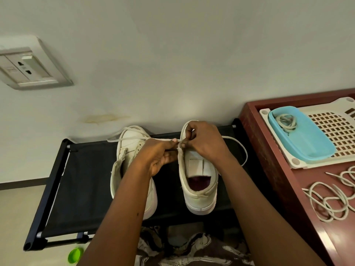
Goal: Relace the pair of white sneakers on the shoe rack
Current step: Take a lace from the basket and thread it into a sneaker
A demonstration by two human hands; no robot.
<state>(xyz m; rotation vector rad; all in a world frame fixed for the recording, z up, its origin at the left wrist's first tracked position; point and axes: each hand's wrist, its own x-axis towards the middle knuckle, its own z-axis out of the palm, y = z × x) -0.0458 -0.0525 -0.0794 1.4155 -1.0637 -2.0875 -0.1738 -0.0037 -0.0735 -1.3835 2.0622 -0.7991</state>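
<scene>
Two white sneakers stand side by side on the black fabric shoe rack (80, 189), heels toward me. My left hand (157, 156) crosses over the left sneaker (132, 143) and pinches a white lace (244, 150) at the right sneaker's (199, 191) eyelets. From the other side, my right hand (203, 141) pinches the same lace over the tongue. One lace end trails left across the left sneaker's toe; the other loops out to the right onto the rack.
A dark red table (272, 160) stands on the right with a white perforated tray (330, 127), a blue tub (311, 143) holding a coiled lace, and loose laces (330, 200) near its front. A wall socket (28, 68) is at the left. A green cap (75, 255) lies on the floor.
</scene>
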